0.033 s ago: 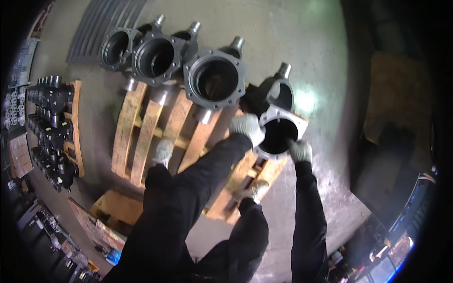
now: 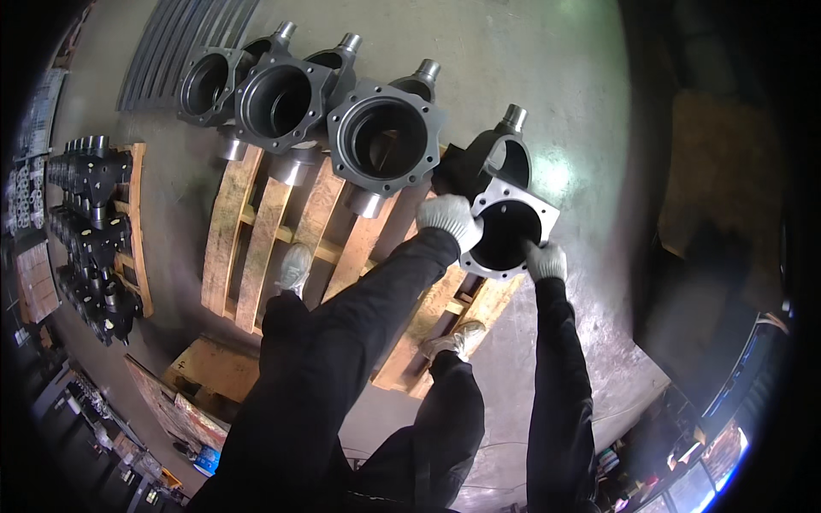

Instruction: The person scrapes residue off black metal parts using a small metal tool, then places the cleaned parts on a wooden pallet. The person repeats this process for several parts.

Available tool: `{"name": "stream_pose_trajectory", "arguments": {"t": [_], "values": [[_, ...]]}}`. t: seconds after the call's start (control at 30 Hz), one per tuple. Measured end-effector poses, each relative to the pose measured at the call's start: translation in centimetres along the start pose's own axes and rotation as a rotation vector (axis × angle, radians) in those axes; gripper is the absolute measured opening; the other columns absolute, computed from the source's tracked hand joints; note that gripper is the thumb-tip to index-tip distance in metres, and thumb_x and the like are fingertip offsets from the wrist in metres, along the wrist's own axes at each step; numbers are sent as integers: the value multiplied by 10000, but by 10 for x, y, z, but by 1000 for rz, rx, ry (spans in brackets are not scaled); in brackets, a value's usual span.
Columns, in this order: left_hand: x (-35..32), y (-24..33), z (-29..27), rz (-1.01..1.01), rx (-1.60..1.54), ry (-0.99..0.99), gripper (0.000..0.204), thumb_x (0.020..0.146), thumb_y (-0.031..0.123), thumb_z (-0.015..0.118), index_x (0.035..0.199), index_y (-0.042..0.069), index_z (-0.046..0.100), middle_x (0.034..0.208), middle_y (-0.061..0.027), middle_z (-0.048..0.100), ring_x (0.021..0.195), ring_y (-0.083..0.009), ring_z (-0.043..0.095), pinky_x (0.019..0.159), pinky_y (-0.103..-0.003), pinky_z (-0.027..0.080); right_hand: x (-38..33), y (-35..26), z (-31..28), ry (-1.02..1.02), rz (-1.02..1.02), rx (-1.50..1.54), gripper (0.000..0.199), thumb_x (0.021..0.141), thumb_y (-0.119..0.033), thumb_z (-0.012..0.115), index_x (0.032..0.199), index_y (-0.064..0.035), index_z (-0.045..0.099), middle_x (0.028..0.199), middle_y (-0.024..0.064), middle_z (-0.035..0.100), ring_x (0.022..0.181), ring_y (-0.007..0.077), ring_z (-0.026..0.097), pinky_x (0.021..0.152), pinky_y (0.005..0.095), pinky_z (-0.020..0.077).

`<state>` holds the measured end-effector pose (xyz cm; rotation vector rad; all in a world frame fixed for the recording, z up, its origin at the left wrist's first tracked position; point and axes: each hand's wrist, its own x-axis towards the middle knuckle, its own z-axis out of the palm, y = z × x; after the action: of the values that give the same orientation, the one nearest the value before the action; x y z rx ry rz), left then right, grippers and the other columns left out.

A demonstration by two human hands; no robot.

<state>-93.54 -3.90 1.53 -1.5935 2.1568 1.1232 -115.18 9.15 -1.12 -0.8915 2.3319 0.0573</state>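
Both my hands wear white knit gloves and grip a large dark cast-metal housing [image 2: 513, 192] with a pale square flange and a round bore. My left hand [image 2: 449, 218] holds the flange's left edge. My right hand [image 2: 545, 259] holds its lower right edge. The housing sits at the right end of a wooden pallet [image 2: 256, 231], tilted with its bore toward me and a shaft stub pointing away. Beside it to the left stand three similar housings [image 2: 382, 137], [image 2: 278, 98], [image 2: 205, 81] in a row.
My shoes [image 2: 295, 265], [image 2: 457, 338] stand on the pallet slats. A second pallet with several smaller dark parts [image 2: 90, 231] lies at the left. A ribbed metal sheet [image 2: 180, 43] lies at the top left on the concrete floor [image 2: 581, 103].
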Motion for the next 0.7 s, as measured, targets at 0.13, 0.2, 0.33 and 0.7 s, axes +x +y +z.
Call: {"name": "stream_pose_trajectory", "arguments": {"t": [0.13, 0.2, 0.33, 0.7], "values": [[49, 32, -27, -63, 16, 9, 438, 831, 457, 667, 994, 64, 771, 966, -182, 752, 903, -351, 742, 780, -459, 585, 54, -19, -28, -54, 74, 95, 575, 821, -546, 650, 917, 8, 770, 797, 206, 739, 882, 359, 742, 824, 439, 573], [68, 32, -38, -161, 34, 11, 438, 837, 450, 665, 1017, 64, 768, 992, -185, 751, 913, -351, 744, 778, -453, 587, 74, -31, -31, -41, 66, 145, 585, 814, -543, 651, 939, 16, 770, 841, 221, 744, 917, 367, 739, 851, 442, 568], [69, 46, -39, -223, 93, 178, 427, 840, 352, 688, 1079, 0, 648, 952, -166, 721, 832, -364, 739, 716, -474, 579, 104, -41, -27, -174, 53, 90, 609, 802, -518, 642, 1038, 33, 748, 995, 277, 726, 1021, 414, 706, 918, 458, 547], [71, 137, 27, -313, -223, 382, 1268, 748, 754, 691, 1605, 13, 121, 1588, -283, 286, 1476, -441, 280, 1209, -530, 221, 130, 53, -39, -162, 43, -1, 538, 769, -502, 745, 757, 36, 737, 794, 304, 684, 859, 419, 721, 811, 483, 570]]}}
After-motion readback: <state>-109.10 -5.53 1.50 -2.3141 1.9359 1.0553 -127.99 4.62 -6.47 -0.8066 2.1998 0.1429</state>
